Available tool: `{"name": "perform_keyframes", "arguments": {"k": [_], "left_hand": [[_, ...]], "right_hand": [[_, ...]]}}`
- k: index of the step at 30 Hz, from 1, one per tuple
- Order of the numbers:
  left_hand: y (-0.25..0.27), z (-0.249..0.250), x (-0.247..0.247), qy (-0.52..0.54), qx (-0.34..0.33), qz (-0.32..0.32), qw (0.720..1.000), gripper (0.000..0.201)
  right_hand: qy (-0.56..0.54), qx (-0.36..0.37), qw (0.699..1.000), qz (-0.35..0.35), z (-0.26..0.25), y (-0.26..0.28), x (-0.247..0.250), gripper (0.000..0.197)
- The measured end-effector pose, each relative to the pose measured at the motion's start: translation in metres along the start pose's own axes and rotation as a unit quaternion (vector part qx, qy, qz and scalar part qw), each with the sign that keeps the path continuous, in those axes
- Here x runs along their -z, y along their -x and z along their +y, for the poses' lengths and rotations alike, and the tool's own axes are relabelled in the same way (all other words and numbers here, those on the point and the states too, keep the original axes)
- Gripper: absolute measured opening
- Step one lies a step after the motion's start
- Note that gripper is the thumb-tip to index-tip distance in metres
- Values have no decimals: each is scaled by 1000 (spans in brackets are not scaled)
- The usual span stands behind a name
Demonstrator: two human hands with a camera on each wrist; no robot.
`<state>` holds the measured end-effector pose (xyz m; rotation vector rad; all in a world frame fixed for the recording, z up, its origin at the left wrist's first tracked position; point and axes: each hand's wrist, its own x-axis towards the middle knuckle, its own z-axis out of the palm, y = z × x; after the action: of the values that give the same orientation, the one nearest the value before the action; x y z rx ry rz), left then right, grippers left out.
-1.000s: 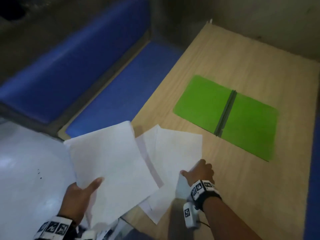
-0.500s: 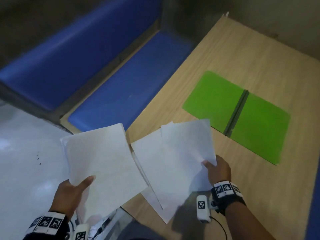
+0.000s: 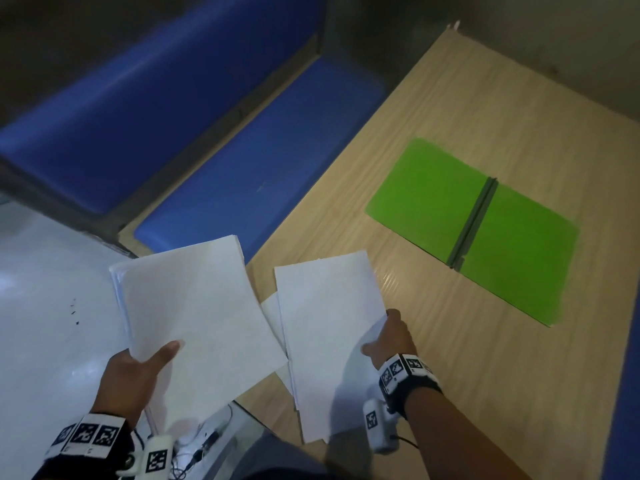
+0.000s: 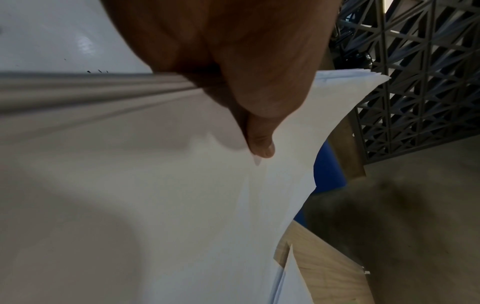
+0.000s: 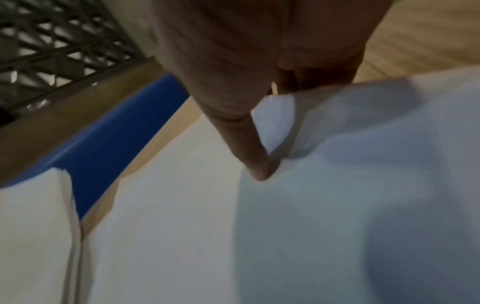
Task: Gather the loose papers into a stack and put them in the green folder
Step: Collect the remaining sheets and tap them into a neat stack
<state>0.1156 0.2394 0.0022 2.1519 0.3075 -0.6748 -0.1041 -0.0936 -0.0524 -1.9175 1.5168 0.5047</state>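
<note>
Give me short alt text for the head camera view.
Each hand holds white paper: the left hand a stack of sheets, the right hand more sheets. An open green folder lies flat on the wooden table.

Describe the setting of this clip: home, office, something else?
Probably an eatery or waiting-area booth, though that is uncertain: a blue padded bench runs beside a wood-laminate table, over a glossy white floor, with a grey lattice screen close by.
</note>
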Motion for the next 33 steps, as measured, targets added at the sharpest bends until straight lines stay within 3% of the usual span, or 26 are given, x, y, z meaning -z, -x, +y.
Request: {"name": "perform_keyframes", "arguments": {"k": [5, 8, 17, 19, 24, 29, 31, 33], "left_hand": [[1, 7, 2, -3, -3, 8, 1000, 51], [4, 21, 4, -9, -9, 8, 1000, 49], [-8, 30, 14, -24, -33, 41, 998, 60], [-8, 29, 13, -27, -35, 42, 998, 62], [-4, 21, 13, -55, -36, 48, 997, 60], [3, 11, 22, -56, -25, 48, 997, 53], [7, 9, 26, -55, -20, 50, 997, 53], [8, 9, 30, -56, -23, 50, 997, 53]], "right_hand": [[38, -21, 999, -27, 12, -3, -1, 35], [-2, 10, 1000, 12, 25, 3, 1, 9], [-111, 47, 992, -31, 62, 30, 18, 33], [-87, 65, 994, -25, 55, 31, 16, 37], [93, 133, 987, -1, 31, 33, -5, 53], [105, 61, 992, 39, 16, 38, -25, 70], [103, 40, 993, 34, 17, 34, -28, 65], [110, 47, 992, 45, 20, 33, -24, 46]]}}
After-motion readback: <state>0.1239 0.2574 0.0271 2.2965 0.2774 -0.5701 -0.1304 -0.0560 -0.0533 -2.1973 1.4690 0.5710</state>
